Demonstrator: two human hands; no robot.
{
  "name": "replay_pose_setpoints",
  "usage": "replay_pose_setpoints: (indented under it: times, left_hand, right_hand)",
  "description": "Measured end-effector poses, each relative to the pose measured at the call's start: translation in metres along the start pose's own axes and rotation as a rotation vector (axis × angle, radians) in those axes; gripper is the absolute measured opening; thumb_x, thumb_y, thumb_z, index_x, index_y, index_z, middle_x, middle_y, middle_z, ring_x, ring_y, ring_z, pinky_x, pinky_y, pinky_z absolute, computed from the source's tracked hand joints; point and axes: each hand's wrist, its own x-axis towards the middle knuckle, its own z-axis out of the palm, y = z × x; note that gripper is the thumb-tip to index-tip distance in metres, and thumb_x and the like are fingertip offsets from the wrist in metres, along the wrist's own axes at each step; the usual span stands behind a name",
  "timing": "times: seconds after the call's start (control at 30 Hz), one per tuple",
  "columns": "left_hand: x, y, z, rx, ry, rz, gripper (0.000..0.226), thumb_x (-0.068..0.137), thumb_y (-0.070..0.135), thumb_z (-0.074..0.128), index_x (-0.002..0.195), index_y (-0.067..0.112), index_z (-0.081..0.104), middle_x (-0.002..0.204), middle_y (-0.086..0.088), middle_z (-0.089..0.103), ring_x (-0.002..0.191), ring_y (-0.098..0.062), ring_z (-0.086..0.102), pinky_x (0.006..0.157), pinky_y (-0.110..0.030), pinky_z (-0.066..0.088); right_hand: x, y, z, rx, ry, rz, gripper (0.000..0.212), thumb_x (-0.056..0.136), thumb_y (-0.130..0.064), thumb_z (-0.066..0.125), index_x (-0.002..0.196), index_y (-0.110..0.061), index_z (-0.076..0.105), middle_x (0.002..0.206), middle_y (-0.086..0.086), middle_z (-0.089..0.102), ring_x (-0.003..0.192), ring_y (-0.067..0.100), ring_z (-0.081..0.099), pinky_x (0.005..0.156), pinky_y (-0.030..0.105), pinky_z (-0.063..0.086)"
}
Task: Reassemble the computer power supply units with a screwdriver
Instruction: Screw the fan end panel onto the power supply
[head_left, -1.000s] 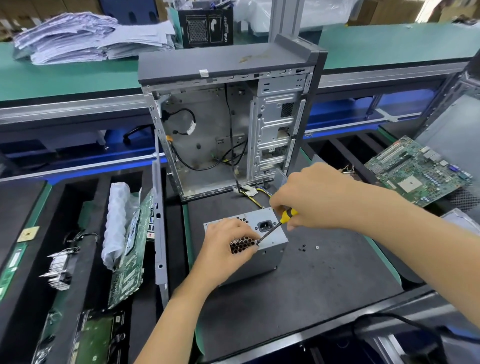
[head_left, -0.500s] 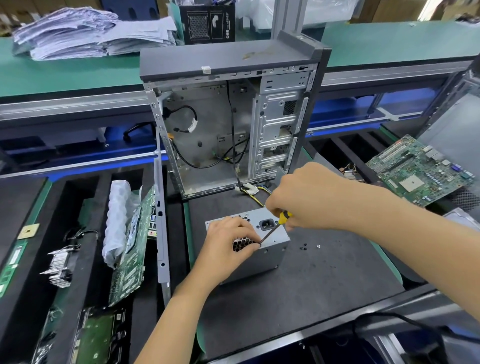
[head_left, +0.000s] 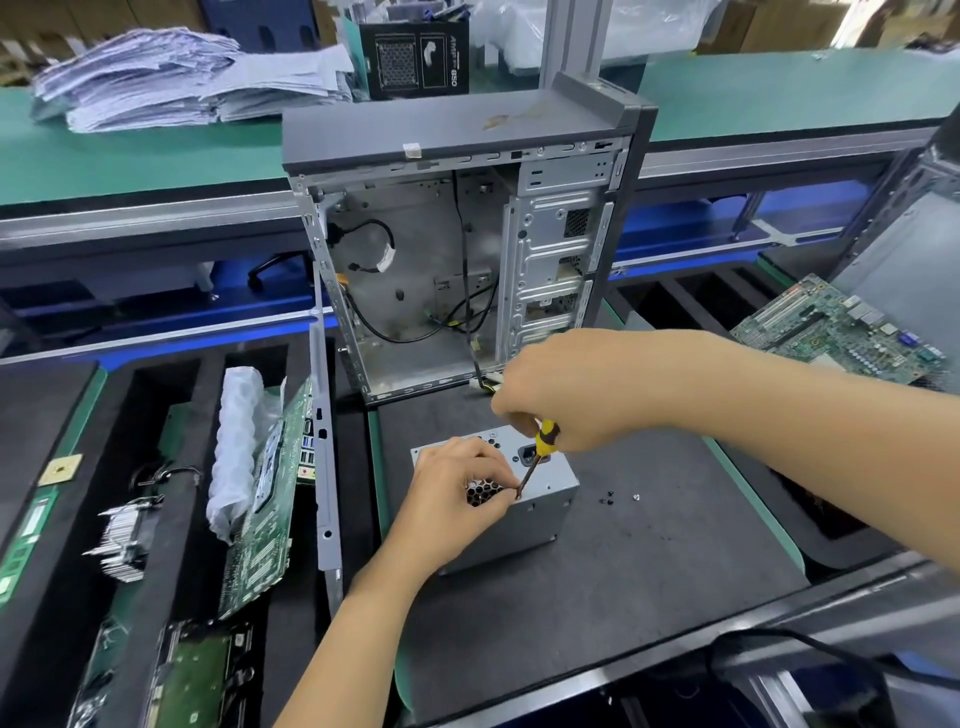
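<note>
Here the power supply unit (head_left: 524, 499), a bare grey metal box with a honeycomb grille and a black socket on top, sits on the dark worktop (head_left: 649, 571). The left hand (head_left: 457, 493) lies curled on its grille; the right hand (head_left: 566, 395), above it, grips a yellow-handled screwdriver (head_left: 537, 457) whose tip meets the top's near edge.

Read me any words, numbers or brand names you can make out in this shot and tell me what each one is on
"850": on the black box at the back of the green bench, printed sideways.
A word beside the "850" on the same box: too blurred to read for certain.
Circuit board at right: markings too small to read.
Upright board at left: markings too small to read.
Power supply unit: no readable text.
Paper stack: nothing legible.
</note>
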Motion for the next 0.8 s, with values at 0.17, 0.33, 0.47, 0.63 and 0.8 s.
replay_pose_setpoints:
  times: [0.17,0.33,0.47,0.63,0.8]
  left_hand:
    - [0.001,0.001,0.000,-0.006,-0.011,-0.028,0.013,0.080,0.008,0.074,0.079,0.021,0.078,0.090,0.013,0.067,0.098,-0.006,0.058,0.099,-0.046,0.039]
    - [0.003,0.003,0.000,0.012,-0.039,-0.047,0.013,0.077,0.021,0.081,0.072,0.026,0.071,0.090,0.015,0.065,0.098,-0.005,0.055,0.101,-0.044,0.036]
    - [0.005,0.001,0.003,0.013,-0.034,-0.027,0.020,0.077,0.020,0.082,0.068,0.030,0.067,0.086,0.016,0.063,0.096,-0.006,0.057,0.099,-0.045,0.038]
    - [0.003,-0.004,0.006,-0.021,-0.003,0.017,0.013,0.075,0.014,0.082,0.072,0.019,0.070,0.082,0.015,0.066,0.089,-0.005,0.060,0.091,-0.049,0.045]
    - [0.004,-0.006,0.008,-0.010,0.023,0.062,0.013,0.072,0.014,0.079,0.069,0.019,0.067,0.079,0.016,0.065,0.084,-0.006,0.060,0.086,-0.049,0.047]
  right_hand:
    - [0.007,0.008,-0.006,-0.055,0.077,0.008,0.013,0.081,-0.038,0.068,0.082,-0.025,0.066,0.067,-0.009,0.049,0.062,0.015,0.052,0.052,0.024,0.036]
    - [0.007,0.012,-0.002,-0.091,0.055,0.025,0.024,0.085,-0.041,0.065,0.074,-0.024,0.053,0.062,-0.008,0.039,0.059,0.019,0.048,0.053,0.026,0.037]
    - [0.001,0.006,0.003,-0.135,0.027,0.068,0.049,0.090,-0.048,0.055,0.062,-0.021,0.027,0.062,-0.004,0.031,0.058,0.022,0.042,0.047,0.025,0.026]
    - [0.006,-0.006,0.001,-0.268,0.139,0.038,0.046,0.086,-0.017,0.060,0.060,-0.017,0.022,0.059,0.000,0.030,0.058,0.020,0.046,0.046,0.023,0.020]
    - [0.002,-0.015,-0.008,-0.304,0.118,0.001,0.030,0.045,0.010,0.031,0.058,-0.015,0.025,0.057,0.000,0.031,0.048,0.013,0.031,0.047,0.019,0.021]
